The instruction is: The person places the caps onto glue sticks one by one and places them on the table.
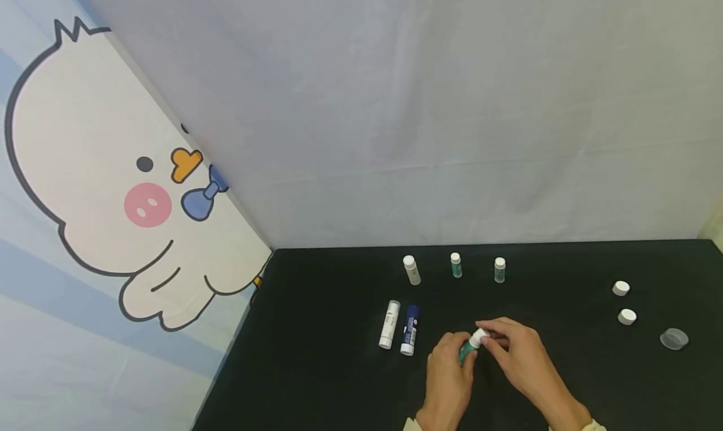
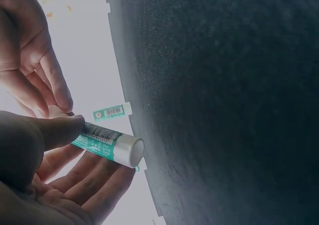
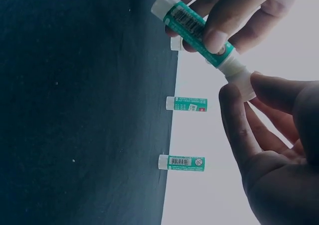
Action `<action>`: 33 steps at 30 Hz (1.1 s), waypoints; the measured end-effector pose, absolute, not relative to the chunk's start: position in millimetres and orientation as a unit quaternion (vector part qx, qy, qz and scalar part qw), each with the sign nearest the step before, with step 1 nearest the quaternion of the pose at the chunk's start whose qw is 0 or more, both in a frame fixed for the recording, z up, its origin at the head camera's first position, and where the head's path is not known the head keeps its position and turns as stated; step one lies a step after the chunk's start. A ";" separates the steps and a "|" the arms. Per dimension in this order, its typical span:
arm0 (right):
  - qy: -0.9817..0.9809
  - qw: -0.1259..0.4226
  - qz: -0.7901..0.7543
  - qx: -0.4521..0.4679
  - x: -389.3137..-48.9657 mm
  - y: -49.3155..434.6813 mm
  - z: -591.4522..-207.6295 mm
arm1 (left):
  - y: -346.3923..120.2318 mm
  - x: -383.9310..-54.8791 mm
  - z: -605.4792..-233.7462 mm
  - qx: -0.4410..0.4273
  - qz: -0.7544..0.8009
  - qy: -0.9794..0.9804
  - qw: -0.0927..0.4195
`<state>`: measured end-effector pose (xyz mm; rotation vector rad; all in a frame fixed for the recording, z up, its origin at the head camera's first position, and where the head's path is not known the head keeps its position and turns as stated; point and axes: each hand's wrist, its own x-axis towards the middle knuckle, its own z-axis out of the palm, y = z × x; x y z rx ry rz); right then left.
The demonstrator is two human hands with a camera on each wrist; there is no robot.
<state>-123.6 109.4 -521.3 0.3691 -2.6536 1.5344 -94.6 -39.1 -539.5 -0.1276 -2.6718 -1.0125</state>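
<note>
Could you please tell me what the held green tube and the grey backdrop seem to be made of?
Green tube: probably plastic, smooth, perhaps slightly glossy, going by its even, rounded surface. Grey backdrop: likely matte fabric, judging by its soft creases.

We note a black table [image 1: 316, 362], three small capped tubes [image 1: 456, 266] toward its back, a white tube [image 1: 390, 324] beside a blue tube [image 1: 411, 324], two white caps [image 1: 621, 288], a clear round piece [image 1: 674, 339].

Green-labelled glue stick [image 3: 187, 24], white base [image 3: 165, 5], held aslant; white cap [image 3: 243, 85] at tip, pale neck [image 3: 231, 66] showing between.
</note>
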 end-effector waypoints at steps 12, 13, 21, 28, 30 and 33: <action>-0.857 0.015 0.494 0.143 -124.1 111.5 -521.1 | -38.9 -92.7 -539.6 -0.055 -0.351 -0.923 0.149; -0.857 0.015 0.494 0.143 -124.0 111.1 -521.7 | -38.8 -92.7 -539.4 -0.055 -0.351 -0.923 0.149; -0.857 0.023 0.494 0.146 -125.6 107.5 -528.0 | -39.4 -94.7 -536.2 -0.065 -0.336 -0.928 0.146; -0.849 -0.028 0.507 0.145 -132.8 106.7 -520.6 | -40.7 -96.7 -533.1 -0.068 -0.296 -0.938 0.165; -0.848 -0.048 0.507 0.144 -134.7 105.9 -518.3 | -41.0 -97.0 -532.5 -0.059 -0.293 -0.940 0.167; -0.848 -0.061 0.507 0.142 -135.7 104.3 -516.8 | -41.3 -96.8 -532.1 -0.046 -0.294 -0.940 0.166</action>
